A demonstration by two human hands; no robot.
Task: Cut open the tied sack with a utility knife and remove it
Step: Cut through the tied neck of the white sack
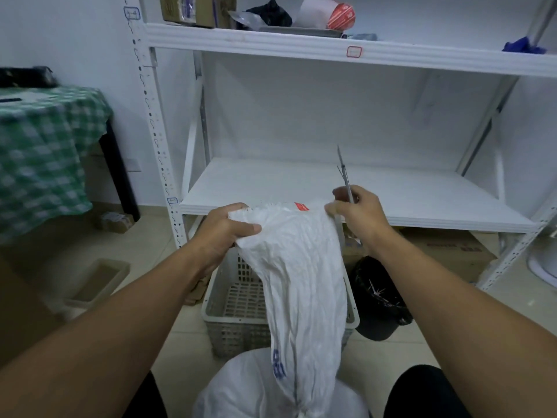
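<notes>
A white woven sack (301, 282) with blue print stands between my knees. Its loose upper part is stretched upward in front of me, and it narrows to a tied point near the bottom edge of the view. My left hand (223, 229) grips the sack's top left corner. My right hand (357, 214) pinches the top right corner and also holds a slim utility knife (345, 176), blade pointing up and away from the sack. A small red label sits on the sack's top edge.
A grey slatted plastic crate (238, 312) sits on the floor behind the sack. A black bin (379, 300) stands to its right. A white metal shelving unit (331, 188) rises ahead, a green-checked table (45, 146) at left, cardboard boxes (452, 251) under the shelf.
</notes>
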